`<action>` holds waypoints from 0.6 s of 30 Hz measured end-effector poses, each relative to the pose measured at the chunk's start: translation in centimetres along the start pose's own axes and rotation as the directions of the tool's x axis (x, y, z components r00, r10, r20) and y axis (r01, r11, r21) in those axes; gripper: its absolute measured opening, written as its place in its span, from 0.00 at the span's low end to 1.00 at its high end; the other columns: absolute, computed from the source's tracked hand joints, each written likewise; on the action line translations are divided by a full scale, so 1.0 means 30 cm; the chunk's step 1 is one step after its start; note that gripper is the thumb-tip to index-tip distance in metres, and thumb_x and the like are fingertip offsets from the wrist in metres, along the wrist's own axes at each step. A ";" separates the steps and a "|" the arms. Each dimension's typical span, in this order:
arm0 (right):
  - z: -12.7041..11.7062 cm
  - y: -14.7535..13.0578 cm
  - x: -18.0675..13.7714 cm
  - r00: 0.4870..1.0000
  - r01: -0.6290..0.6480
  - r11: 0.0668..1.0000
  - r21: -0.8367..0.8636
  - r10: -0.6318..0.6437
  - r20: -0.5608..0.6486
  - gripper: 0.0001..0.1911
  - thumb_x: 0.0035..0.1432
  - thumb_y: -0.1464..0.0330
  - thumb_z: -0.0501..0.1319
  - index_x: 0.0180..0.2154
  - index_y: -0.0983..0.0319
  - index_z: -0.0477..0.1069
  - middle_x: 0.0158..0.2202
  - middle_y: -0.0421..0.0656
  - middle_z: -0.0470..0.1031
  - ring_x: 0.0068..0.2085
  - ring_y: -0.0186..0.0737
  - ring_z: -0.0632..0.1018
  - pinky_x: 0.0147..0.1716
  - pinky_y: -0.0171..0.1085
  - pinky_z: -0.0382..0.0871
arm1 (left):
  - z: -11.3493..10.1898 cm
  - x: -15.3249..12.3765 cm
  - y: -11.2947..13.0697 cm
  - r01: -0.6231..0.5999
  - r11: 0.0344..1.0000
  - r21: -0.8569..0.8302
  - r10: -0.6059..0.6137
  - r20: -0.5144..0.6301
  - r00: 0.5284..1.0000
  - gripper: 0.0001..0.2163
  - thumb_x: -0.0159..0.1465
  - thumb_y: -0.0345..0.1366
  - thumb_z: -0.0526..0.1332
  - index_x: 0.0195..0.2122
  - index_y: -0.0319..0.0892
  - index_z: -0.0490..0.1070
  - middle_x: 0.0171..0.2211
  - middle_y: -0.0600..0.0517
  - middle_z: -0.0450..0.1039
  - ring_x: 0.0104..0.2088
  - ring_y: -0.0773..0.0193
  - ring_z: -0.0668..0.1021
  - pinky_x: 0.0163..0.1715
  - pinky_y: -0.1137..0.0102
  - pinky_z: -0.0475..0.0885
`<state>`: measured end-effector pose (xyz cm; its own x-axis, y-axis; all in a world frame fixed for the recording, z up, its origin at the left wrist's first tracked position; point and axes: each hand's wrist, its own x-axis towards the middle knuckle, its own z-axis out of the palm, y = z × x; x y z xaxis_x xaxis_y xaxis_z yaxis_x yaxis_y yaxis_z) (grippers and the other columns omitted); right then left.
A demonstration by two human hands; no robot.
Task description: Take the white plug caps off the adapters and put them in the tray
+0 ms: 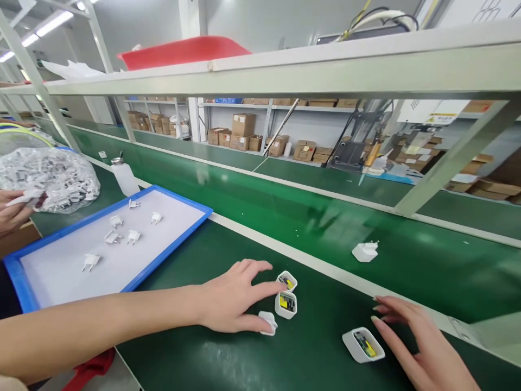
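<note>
In the head view, a green workbench (pixel 183 260) carries the parts, its far edge marked by a white strip (pixel 260 237).

The left hand (pixel 238 296) reaches across the middle of the workbench, palm down, fingers spread and not clenched. Its thumb tip overlaps the lower left of a small white piece (pixel 268 317). Its index fingertip lies over the left side, where two white casings (pixel 286 306) stand one behind the other, open tops up, with yellow and dark parts inside; whether it touches them cannot be told.

The right hand (pixel 427 336) is loosely curved with fingers parted, grasping nothing visible, nearer the workbench's far edge. Just left of its fingers sits a third casing (pixel 363 345), open top up, yellow part showing; contact is unclear.

Beyond the far edge, on a green belt (pixel 252 209), lies a white plug adapter (pixel 365 251), well apart from the left hand.

At the workbench's left end, a blue-rimmed tray (pixel 142 258) holds six scattered plug pieces (pixel 133 237). Behind it are a white bottle (pixel 125 176) and a clear bag (pixel 69 174) of white parts, with another person's hand (pixel 14 214) beside the bag.
</note>
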<state>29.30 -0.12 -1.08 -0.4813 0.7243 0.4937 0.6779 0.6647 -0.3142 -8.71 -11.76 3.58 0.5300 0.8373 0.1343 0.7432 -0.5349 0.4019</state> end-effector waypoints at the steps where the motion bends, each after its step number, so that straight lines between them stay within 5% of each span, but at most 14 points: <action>1: -0.001 -0.011 0.002 1.000 0.010 1.000 0.004 -0.010 0.001 0.24 0.69 0.48 0.54 0.55 0.59 0.67 0.46 0.50 0.75 0.41 0.48 0.81 0.39 0.44 0.79 | 0.009 -0.008 0.014 -0.064 0.995 0.076 0.065 -0.001 0.998 0.29 0.66 0.56 0.61 0.65 0.51 0.62 0.64 0.39 0.59 0.61 0.40 0.66 0.57 0.48 0.67; 5: -0.002 -0.042 0.001 0.999 0.044 0.999 -0.004 -0.044 -0.004 0.22 0.70 0.51 0.53 0.54 0.58 0.67 0.48 0.50 0.73 0.40 0.45 0.80 0.39 0.44 0.78 | 0.080 -0.019 0.044 -0.137 0.970 0.203 0.131 0.040 0.991 0.11 0.71 0.42 0.59 0.47 0.42 0.74 0.46 0.43 0.71 0.43 0.54 0.74 0.45 0.60 0.72; 9: -0.002 -0.058 -0.006 0.995 0.098 0.995 -0.033 -0.098 0.005 0.20 0.72 0.53 0.53 0.54 0.58 0.67 0.50 0.50 0.72 0.39 0.44 0.80 0.38 0.43 0.79 | 0.114 -0.027 0.042 0.113 0.969 -0.221 -0.117 -0.005 0.993 0.05 0.70 0.36 0.60 0.42 0.42 0.75 0.42 0.49 0.72 0.37 0.64 0.76 0.39 0.71 0.71; 13: 0.000 -0.059 -0.003 0.993 0.115 0.992 -0.053 -0.114 0.014 0.19 0.72 0.53 0.53 0.53 0.58 0.68 0.51 0.50 0.72 0.38 0.43 0.80 0.34 0.40 0.79 | 0.096 -0.035 0.039 0.257 0.757 -0.601 -0.317 0.007 0.948 0.05 0.64 0.36 0.66 0.37 0.42 0.77 0.38 0.52 0.74 0.34 0.66 0.75 0.35 0.72 0.70; 18: -0.029 -0.111 0.002 0.980 0.179 0.980 -0.088 -0.186 -0.068 0.15 0.72 0.58 0.54 0.53 0.59 0.68 0.48 0.51 0.74 0.39 0.45 0.80 0.38 0.42 0.79 | 0.085 0.006 0.106 0.268 0.487 -0.831 -0.423 0.044 0.905 0.09 0.59 0.36 0.69 0.40 0.40 0.76 0.32 0.54 0.73 0.32 0.67 0.73 0.34 0.72 0.68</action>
<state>27.50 -2.44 0.71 -0.5598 0.5741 0.5975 0.6266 0.7651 -0.1481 -5.19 -13.60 2.56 0.1829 0.9791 -0.0885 0.1652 0.0581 0.9846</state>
